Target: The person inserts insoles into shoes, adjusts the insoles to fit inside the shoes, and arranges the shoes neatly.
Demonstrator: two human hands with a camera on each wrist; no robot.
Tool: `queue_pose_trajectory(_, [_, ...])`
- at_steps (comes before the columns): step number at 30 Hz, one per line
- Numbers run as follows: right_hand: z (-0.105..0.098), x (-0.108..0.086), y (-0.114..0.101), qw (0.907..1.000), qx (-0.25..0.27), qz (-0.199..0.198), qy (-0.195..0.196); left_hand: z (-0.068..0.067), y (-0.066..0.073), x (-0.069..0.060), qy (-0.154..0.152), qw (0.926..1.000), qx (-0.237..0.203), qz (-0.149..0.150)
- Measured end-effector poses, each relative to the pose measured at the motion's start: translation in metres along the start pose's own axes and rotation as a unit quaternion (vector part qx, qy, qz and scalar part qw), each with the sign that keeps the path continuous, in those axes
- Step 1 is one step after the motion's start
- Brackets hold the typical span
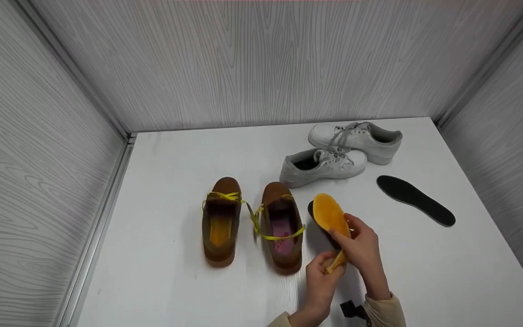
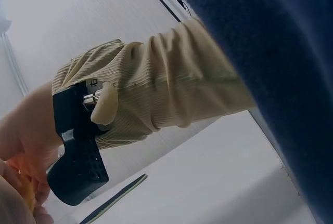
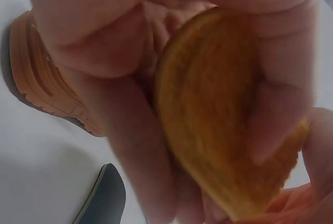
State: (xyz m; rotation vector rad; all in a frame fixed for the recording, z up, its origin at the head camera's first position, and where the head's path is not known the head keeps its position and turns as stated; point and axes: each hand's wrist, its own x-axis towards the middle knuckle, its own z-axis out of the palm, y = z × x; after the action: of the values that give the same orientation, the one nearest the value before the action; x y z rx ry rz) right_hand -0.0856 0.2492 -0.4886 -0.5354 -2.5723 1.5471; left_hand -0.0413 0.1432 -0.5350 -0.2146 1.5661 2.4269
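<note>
A yellow-orange insole (image 1: pixel 327 211) is held up over the table in both hands. My right hand (image 1: pixel 362 247) grips its side, thumb on the upper face and fingers at the far edge. Below it, my left hand (image 1: pixel 323 278) pinches the narrow end, which looks bent. Close up in the right wrist view, the insole (image 3: pixel 208 115) appears curved between the fingers. A dark insole (image 1: pixel 311 209) lies partly hidden beneath it. To the left stands a brown moccasin (image 1: pixel 274 195) with a pink inside and a loose yellow lace (image 1: pixel 270 237).
Another brown moccasin (image 1: pixel 226 185), its yellow lace tied and its inside yellow, stands farther left. Two white sneakers (image 1: pixel 327 168) sit at the back right, laces touching. A black insole (image 1: pixel 416 200) lies at the right. Grey wood-grain walls (image 1: pixel 261 63) enclose the table.
</note>
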Motion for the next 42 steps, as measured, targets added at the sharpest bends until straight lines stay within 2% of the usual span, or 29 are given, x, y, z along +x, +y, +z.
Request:
queue_pose_trajectory(3, [0.001,0.001,-0.001,0.9996,0.010,-0.021,0.018,-0.001,0.004,-0.002,-0.039,0.9987,-0.027,-0.018])
queue_pose_trajectory(7, [0.002,0.000,-0.002,0.9964,0.051,-0.048,0.049,-0.005,0.013,-0.002,-0.066,0.9970,-0.035,-0.020])
queue_pose_trajectory(10, [0.002,-0.002,-0.007,0.9931,0.081,-0.058,0.062,-0.009,0.022,0.002,-0.063,0.9974,-0.030,-0.016])
queue_pose_trajectory(14, [0.002,-0.008,-0.016,0.9892,0.116,-0.067,0.059,-0.018,0.036,0.013,-0.050,0.9978,-0.043,-0.002])
queue_pose_trajectory(19, [0.008,-0.020,-0.021,0.9842,0.136,-0.110,0.028,-0.032,0.050,0.029,-0.035,0.9965,-0.060,0.046])
queue_pose_trajectory(23, [0.017,-0.031,-0.022,0.9843,0.094,-0.150,0.000,-0.041,0.058,0.039,-0.008,0.9969,-0.055,0.055])
queue_pose_trajectory(28, [0.031,-0.040,-0.021,0.9835,0.000,-0.181,-0.012,-0.050,0.062,0.044,0.015,0.9986,-0.005,0.050])
queue_pose_trajectory(34, [0.048,-0.046,-0.020,0.9756,-0.113,-0.188,0.009,-0.054,0.062,0.043,0.017,0.9973,0.052,0.048])
queue_pose_trajectory(38, [0.055,-0.048,-0.017,0.9729,-0.131,-0.188,0.030,-0.056,0.061,0.043,0.013,0.9965,0.065,0.051])
queue_pose_trajectory(42, [0.053,-0.046,-0.018,0.9742,-0.107,-0.195,0.039,-0.059,0.066,0.044,0.012,0.9940,0.080,0.074])
